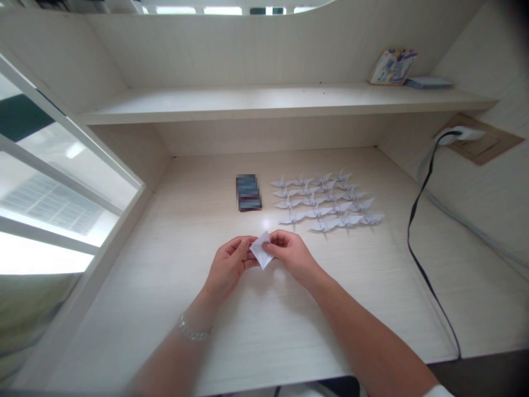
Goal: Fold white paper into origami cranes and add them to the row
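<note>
A small folded piece of white paper point(261, 252) is held just above the pale desk point(173, 309) between both hands. My left hand point(228, 266) pinches its left side, fingers closed, with a bracelet on that wrist. My right hand point(291, 253) pinches the right side with closed fingers. Behind the hands, several finished white paper cranes point(326, 201) lie in rows on the desk.
A dark blurred stack point(248, 193) sits left of the cranes. A black cable point(421, 242) runs from a wall socket point(463, 135) down across the desk's right side. The shelf point(264, 102) above carries a small colourful box point(392, 66). A window is at left.
</note>
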Action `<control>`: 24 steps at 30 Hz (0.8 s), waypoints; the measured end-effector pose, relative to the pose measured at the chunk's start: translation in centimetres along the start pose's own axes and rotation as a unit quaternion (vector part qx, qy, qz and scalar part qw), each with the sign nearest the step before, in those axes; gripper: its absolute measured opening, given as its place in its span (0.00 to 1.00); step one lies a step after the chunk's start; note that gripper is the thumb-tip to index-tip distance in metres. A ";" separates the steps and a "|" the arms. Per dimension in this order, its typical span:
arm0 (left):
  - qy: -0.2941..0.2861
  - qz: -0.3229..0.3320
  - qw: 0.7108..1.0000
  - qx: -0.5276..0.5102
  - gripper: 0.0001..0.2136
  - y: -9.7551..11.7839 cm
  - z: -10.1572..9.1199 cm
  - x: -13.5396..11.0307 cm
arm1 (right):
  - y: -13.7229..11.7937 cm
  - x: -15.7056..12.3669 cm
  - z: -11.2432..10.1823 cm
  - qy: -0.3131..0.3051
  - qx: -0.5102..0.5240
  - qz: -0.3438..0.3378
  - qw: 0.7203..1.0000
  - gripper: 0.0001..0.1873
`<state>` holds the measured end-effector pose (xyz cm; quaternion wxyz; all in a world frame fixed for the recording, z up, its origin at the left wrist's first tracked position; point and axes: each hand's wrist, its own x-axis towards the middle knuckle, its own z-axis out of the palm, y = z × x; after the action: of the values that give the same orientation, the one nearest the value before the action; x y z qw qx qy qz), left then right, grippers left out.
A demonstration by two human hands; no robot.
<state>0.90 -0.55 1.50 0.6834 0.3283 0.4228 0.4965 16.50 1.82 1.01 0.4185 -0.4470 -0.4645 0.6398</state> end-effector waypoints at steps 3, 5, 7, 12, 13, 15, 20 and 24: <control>-0.006 0.002 1.000 -0.017 0.11 0.1 0.0 0.0 | -0.3 -0.1 0.0 -0.001 0.033 0.002 0.999 0.09; -0.010 -0.003 1.000 -0.029 0.11 0.1 0.0 0.0 | -0.4 -0.2 0.1 -0.013 0.047 0.005 0.999 0.09; -0.015 -0.010 0.999 -0.035 0.10 0.1 -0.2 0.0 | -0.3 -0.3 0.0 -0.028 0.055 0.007 0.998 0.10; -0.016 -0.004 1.000 0.009 0.10 -0.2 -0.4 0.0 | 0.1 -0.1 -0.1 -0.016 -0.016 -0.027 0.999 0.07; -0.014 -0.001 1.000 0.017 0.10 -0.3 -0.5 0.0 | 0.1 0.0 -0.1 -0.010 -0.043 -0.035 0.998 0.07; -0.013 0.000 1.000 0.021 0.09 -0.4 -0.6 0.0 | 0.2 0.0 -0.1 -0.003 -0.090 -0.045 0.995 0.07; -0.033 -0.004 0.999 0.010 0.10 -0.5 -0.6 0.1 | -0.1 -0.3 -0.1 0.005 -0.164 -0.069 0.984 0.08; -0.052 -0.012 0.998 0.017 0.10 -0.5 -0.7 0.1 | -0.2 -0.6 -0.1 0.016 -0.202 -0.077 0.976 0.08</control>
<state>0.51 -0.54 0.76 0.7046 0.3601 0.3987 0.4636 16.80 1.36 1.33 0.3749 -0.4952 -0.6109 0.4910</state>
